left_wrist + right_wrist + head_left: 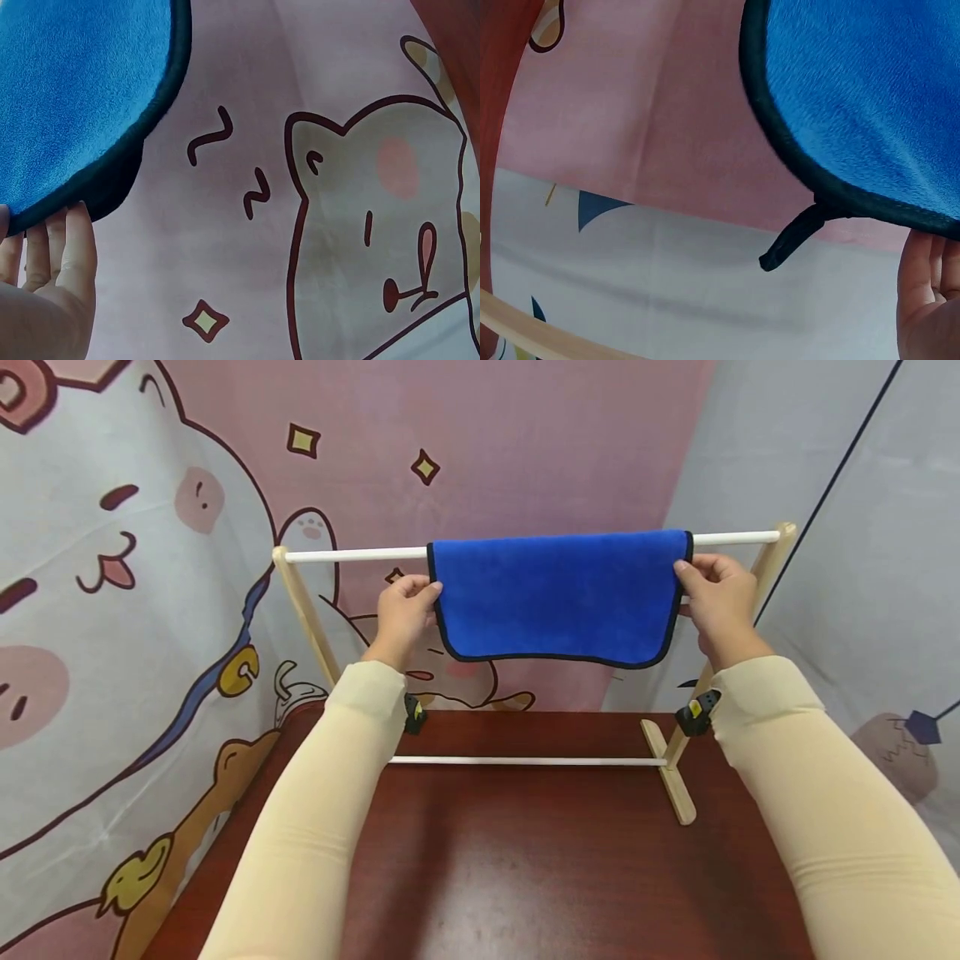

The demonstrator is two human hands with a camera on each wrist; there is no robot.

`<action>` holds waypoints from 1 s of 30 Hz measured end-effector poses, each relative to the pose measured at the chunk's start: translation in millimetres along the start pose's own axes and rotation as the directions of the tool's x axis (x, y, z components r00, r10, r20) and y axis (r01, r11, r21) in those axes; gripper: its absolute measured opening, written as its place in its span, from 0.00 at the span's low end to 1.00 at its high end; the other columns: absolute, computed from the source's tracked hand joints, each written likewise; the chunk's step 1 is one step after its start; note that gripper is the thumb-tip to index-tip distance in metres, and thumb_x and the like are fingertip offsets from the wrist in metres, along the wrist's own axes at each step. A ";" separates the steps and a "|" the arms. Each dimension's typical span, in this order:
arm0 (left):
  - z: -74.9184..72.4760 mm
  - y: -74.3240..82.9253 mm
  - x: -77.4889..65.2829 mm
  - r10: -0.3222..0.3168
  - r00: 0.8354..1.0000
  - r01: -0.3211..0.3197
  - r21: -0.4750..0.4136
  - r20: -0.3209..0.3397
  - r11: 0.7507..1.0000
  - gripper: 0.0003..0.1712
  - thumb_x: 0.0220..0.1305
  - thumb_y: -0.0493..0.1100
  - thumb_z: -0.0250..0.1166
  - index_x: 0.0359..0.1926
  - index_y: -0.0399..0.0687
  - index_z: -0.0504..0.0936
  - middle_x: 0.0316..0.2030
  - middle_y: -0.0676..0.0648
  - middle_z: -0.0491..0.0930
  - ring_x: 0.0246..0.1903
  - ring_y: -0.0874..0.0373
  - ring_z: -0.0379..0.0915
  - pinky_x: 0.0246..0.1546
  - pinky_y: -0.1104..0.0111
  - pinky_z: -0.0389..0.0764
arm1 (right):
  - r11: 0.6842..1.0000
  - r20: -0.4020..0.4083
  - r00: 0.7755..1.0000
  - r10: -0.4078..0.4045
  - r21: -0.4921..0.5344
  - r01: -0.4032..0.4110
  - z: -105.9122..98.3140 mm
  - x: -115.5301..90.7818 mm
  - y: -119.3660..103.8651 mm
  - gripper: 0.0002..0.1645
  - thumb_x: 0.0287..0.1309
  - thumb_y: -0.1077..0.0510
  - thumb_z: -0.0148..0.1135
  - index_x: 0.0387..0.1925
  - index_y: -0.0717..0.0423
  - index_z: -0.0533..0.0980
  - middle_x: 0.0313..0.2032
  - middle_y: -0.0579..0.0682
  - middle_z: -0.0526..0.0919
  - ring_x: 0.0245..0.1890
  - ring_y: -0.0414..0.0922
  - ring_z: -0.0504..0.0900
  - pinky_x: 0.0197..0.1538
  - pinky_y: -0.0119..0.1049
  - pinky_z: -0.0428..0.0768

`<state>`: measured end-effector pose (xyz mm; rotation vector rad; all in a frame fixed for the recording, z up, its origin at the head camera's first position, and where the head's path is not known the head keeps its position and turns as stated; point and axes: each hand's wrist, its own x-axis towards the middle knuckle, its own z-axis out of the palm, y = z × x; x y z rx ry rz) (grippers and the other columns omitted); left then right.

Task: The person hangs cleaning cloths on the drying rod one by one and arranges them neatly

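Note:
A blue towel (558, 597) with black edging hangs folded over the white top bar (352, 555) of a rack. My left hand (405, 614) pinches its left edge just below the bar, thumb in front and fingers behind. On the opposite side my right hand (722, 602) pinches the right edge the same way. The left wrist view shows the left fingers (79, 247) under the black edging of the towel (82, 90). In the right wrist view a small black loop (791, 236) sticks out from the towel's edging, near the right hand (930, 300).
The rack has wooden side posts (307, 614), a white lower bar (525, 761) and a wooden foot (678, 789) on a dark red table (495, 860). Behind it hangs a pink and white cartoon-printed cloth (555, 443), also close along the left.

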<state>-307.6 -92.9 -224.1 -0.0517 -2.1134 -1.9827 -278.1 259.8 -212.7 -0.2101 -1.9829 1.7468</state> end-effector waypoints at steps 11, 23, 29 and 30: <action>-1.6 -0.3 -3.4 0.041 0.999 -0.042 0.086 0.015 0.995 0.15 0.69 0.43 0.59 0.50 0.38 0.79 0.45 0.43 0.79 0.40 0.55 0.75 0.46 0.64 0.80 | 0.994 0.003 0.999 -0.032 -0.104 0.032 -1.1 -4.2 4.2 0.07 0.64 0.49 0.60 0.40 0.44 0.76 0.31 0.36 0.76 0.34 0.32 0.77 0.29 0.22 0.79; -36.2 -20.7 -12.6 0.126 0.983 -0.155 0.235 0.134 0.959 0.22 0.68 0.49 0.60 0.56 0.38 0.76 0.50 0.38 0.79 0.50 0.46 0.76 0.52 0.58 0.77 | 0.851 0.183 0.962 -0.204 -0.453 0.266 -14.7 -18.6 23.2 0.31 0.69 0.45 0.50 0.65 0.60 0.69 0.57 0.61 0.75 0.54 0.50 0.75 0.46 0.32 0.77; -54.1 -43.2 -24.7 0.154 0.969 -0.229 0.472 0.192 0.851 0.25 0.70 0.51 0.57 0.60 0.40 0.73 0.54 0.39 0.76 0.54 0.46 0.72 0.54 0.54 0.73 | 0.664 0.316 0.907 -0.278 -0.619 0.419 -25.1 -27.3 42.4 0.30 0.70 0.49 0.50 0.65 0.65 0.67 0.57 0.70 0.72 0.57 0.65 0.71 0.55 0.63 0.68; -56.4 -48.3 -26.5 0.153 0.967 -0.238 0.500 0.204 0.833 0.26 0.70 0.50 0.57 0.62 0.40 0.72 0.55 0.39 0.75 0.55 0.45 0.71 0.55 0.53 0.72 | 0.630 0.332 0.902 -0.278 -0.646 0.432 -26.6 -28.1 46.3 0.31 0.70 0.48 0.49 0.65 0.65 0.66 0.58 0.70 0.71 0.57 0.66 0.70 0.56 0.64 0.67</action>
